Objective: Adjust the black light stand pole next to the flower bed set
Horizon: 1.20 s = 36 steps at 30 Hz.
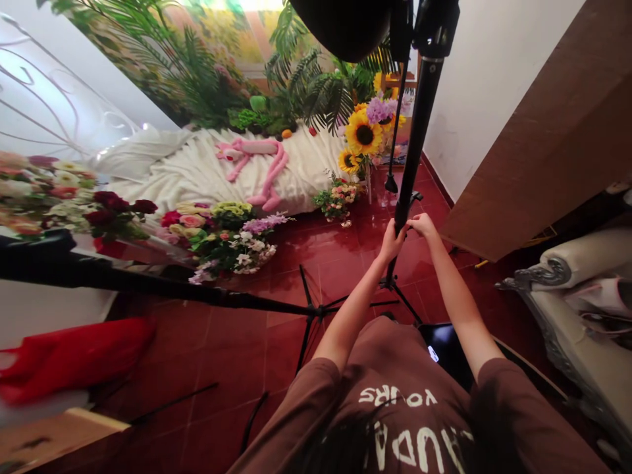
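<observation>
A black light stand (413, 141) rises in front of me, with a large dark lamp head (345, 26) at its top. My left hand (392, 243) is wrapped around the pole below a small black knob (417, 196). On the pole's right side, level with the left hand's upper edge, my right hand (423, 225) has its fingers pinched together against the stand. What those fingertips grip is hidden. Beside the pole a black cable hangs down, ending in a plug (391, 183). The stand's spread legs (407, 306) rest on the red tiled floor.
A second black stand (237, 299) slants across the left, its legs near the first stand's. Flower bunches (227, 240) and sunflowers (364, 131) edge a white-draped platform (172, 164) bearing a pink plush toy (257, 148). A brown board (533, 131) and pale sofa (582, 316) stand right.
</observation>
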Available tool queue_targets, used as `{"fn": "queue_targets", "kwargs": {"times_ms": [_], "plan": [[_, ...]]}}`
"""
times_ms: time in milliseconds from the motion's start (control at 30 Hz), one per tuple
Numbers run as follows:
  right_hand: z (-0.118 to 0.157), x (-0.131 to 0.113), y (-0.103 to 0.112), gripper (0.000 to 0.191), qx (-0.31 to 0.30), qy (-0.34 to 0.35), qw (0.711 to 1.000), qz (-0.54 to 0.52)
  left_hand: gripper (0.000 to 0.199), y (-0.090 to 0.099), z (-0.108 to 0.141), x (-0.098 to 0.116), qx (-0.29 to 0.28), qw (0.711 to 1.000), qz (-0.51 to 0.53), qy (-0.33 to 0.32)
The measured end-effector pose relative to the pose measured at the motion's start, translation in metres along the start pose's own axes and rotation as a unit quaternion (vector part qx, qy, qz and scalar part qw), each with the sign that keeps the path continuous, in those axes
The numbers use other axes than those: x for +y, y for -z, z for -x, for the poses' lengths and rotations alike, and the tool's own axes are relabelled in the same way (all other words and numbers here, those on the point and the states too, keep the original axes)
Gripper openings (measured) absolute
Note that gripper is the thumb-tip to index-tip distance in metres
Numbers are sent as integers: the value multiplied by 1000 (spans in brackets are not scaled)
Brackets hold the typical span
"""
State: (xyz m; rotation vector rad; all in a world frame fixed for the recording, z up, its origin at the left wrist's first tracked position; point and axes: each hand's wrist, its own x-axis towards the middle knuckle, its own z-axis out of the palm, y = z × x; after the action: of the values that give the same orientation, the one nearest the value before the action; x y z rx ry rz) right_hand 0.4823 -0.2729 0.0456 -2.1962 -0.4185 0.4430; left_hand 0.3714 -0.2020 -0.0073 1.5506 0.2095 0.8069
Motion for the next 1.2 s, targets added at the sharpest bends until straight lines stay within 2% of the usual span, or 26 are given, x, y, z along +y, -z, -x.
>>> {"fn": "queue_targets", "kwargs": {"times_ms": [100, 167, 233, 300, 400, 467, 500, 567, 600, 700, 800, 900, 967, 1033, 1100, 1200], "plan": [[-1, -1, 1, 14, -33, -41, 998, 21, 30, -1, 2, 0, 9, 1000, -15, 2], [-1, 0, -1, 12, -39, -41, 998, 5, 33, -2, 7, 0, 26, 999, -34, -5], [1, 3, -6, 11, -3, -28, 999, -29, 41, 1, 17, -3, 43, 997, -55, -17], [6, 7, -13, 15, 80, -2, 994, -69, 46, 10, 35, -10, 50, 996, -73, -11], [21, 20, -28, 25, 212, 53, 970, -106, 38, 39, 77, -32, 35, 992, -108, 63], [37, 33, -41, 28, 249, 60, 961, -106, 34, 70, 111, -49, -2, 981, -131, 142], [45, 40, -47, 28, 244, 45, 964, -99, 34, 89, 129, -57, -21, 974, -134, 184], [62, 56, -62, 24, 187, -15, 979, -76, 38, 134, 162, -71, -47, 955, -132, 260], [70, 64, -70, 23, 134, -49, 988, -61, 41, 158, 177, -76, -35, 946, -129, 295], [91, 81, -98, 19, -38, -114, 992, -28, 49, 234, 214, -78, 56, 918, -131, 371], [108, 85, -129, 6, -182, -122, 976, -16, 51, 304, 238, -60, 168, 888, -164, 395], [125, 76, -164, 10, -316, -104, 943, -3, 52, 355, 251, -28, 237, 858, -211, 404], [136, 64, -186, 10, -378, -85, 922, 2, 55, 377, 254, -4, 267, 839, -242, 408], [148, 51, -207, 8, -420, -64, 905, 4, 61, 390, 252, 19, 293, 837, -264, 380], [160, 35, -226, 6, -453, -45, 891, 8, 65, 394, 244, 40, 322, 854, -266, 310], [176, 5, -250, 8, -500, -21, 866, 17, 68, 390, 222, 66, 362, 887, -229, 173]]}}
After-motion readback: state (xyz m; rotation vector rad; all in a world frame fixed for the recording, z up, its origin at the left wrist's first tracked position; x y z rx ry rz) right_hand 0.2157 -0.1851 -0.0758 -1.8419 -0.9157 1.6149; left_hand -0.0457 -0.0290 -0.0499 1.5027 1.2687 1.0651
